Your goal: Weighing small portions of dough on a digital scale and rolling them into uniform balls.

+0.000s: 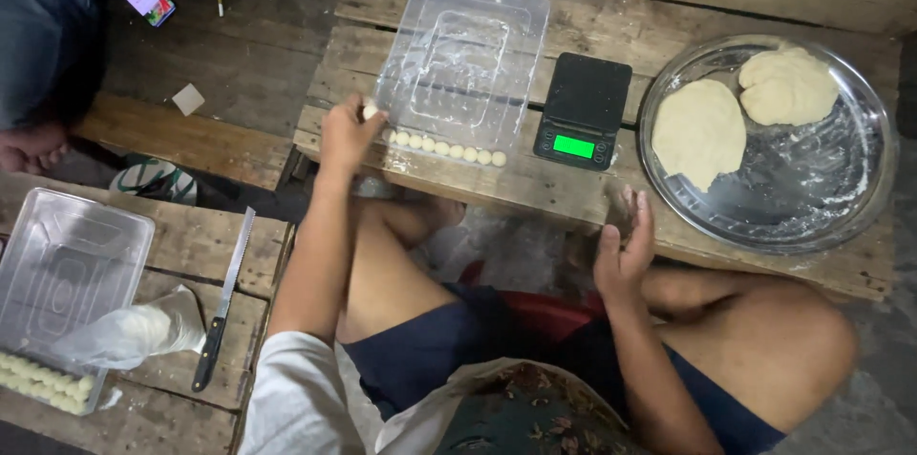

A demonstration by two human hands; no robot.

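While the person sits cross-legged before a low wooden plank table [449, 183], the left hand [346, 135] reaches to the near left corner of a clear plastic tray [464, 59], its fingers pinched closed on a small dough ball [370, 111]. A row of like dough balls [444, 148] runs along the tray's near edge, each touching its neighbour; the rest of the tray floor is bare and floured. The tray's near rim lies close to the table's front edge, leaving only a narrow strip of wood below it. The right hand [626, 250] hangs over the lap just off the table's front edge, fingers loosely extended and open, holding nothing.

Just right of the tray stands a black digital scale [584, 109] with a lit green display, a thin gap between the two. Farther right, a round metal platter [820, 190] carries two flattened dough pieces [699, 130] in its far half; its near rim approaches the table edge. Open planking lies behind the tray and scale.

On a separate table at lower left rest a second clear tray [67, 264], partly lined with dough balls, a crumpled plastic bag [134, 331] and a serrated knife [224, 297].
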